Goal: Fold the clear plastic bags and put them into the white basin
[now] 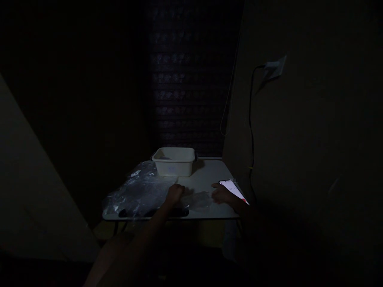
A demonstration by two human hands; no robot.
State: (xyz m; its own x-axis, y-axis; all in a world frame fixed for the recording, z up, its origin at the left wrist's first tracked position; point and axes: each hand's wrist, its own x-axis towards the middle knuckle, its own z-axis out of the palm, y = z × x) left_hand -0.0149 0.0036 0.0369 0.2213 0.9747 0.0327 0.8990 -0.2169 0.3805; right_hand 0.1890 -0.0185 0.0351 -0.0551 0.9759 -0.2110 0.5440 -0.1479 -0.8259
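Observation:
In the dim head view, a small clear plastic bag lies across the front of a white folding table, between my two hands. My left hand is closed at the bag's left end, its fingertips partly hidden. At the other end, my right hand has its fingers bent together on the bag's edge, the index finger sticking out somewhat. A larger heap of clear plastic sheeting spreads over the table's left side. Right beside my right hand, a phone lies with its screen lit.
A white plastic tub with dark side handles stands at the table's back, something pale inside. On the right wall, a black cable hangs from an outlet. A dark shutter or blind is behind the table.

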